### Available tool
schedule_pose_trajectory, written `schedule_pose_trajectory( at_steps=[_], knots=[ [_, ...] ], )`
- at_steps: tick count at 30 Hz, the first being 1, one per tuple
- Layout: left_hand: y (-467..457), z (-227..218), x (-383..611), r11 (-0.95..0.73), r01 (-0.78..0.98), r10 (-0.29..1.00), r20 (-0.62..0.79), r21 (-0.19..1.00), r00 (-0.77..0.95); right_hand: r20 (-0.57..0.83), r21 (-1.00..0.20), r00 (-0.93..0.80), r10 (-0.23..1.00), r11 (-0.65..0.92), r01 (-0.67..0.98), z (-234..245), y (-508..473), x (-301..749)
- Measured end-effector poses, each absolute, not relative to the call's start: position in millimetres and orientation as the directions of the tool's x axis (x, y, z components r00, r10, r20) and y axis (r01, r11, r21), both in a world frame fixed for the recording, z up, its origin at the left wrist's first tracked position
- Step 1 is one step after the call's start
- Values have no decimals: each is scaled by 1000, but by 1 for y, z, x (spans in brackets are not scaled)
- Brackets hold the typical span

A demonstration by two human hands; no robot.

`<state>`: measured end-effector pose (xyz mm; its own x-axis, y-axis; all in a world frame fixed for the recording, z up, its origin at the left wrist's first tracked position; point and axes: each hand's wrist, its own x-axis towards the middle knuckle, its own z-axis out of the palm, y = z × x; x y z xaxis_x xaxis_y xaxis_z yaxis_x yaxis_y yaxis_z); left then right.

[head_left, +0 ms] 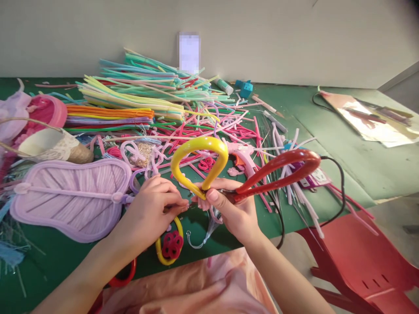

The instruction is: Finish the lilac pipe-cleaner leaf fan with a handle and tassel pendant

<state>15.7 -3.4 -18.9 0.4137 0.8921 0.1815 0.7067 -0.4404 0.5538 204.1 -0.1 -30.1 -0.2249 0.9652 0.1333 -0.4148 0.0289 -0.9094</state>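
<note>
My right hand (240, 216) is closed round a pair of scissors with one yellow handle loop (199, 159) and one red loop (281, 172). The loops point up and away from me; the blades are mostly hidden by the hand. Beside it, my left hand (162, 198) has its fingertips pinched together close to the right fingers. What they hold is too small to make out. Below the hands lie another yellow loop (159, 250), a dark pink fuzzy flower (172, 245) and a silvery tassel (209, 231).
Bundled pipe cleaners (137, 96) pile up at the back, with loose pink ones in front. A lilac leaf-shaped piece (73, 196) lies left. Behind the scissors is a pink glue gun (244, 155). A phone (189, 52) leans on the wall. Right stands a red chair (366, 257).
</note>
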Motion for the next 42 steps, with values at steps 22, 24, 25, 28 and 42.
schedule_pose_trajectory(
  at_steps=[22, 24, 25, 28, 42],
  knots=[
    [-3, -20, 15, -435, 696, 892, 170, 572, 418, 177, -905, -176, 968, 90, -417, -31, -1, 205],
    [-3, -19, 15, -435, 694, 891, 166, 573, 422, 191, -894, -163, 968, 102, -437, -32, -1, 205],
    [-3, -19, 16, -434, 694, 892, 165, 574, 421, 194, -889, -163, 967, 103, -446, -32, -1, 205],
    [-4, -19, 16, -428, 699, 895, 159, 573, 418, 199, -886, -178, 964, 100, -453, -33, 1, 204],
    [-3, -20, 16, -446, 694, 889, 189, 565, 418, 158, -946, -289, 944, 60, -319, -23, 3, 204]
  ],
)
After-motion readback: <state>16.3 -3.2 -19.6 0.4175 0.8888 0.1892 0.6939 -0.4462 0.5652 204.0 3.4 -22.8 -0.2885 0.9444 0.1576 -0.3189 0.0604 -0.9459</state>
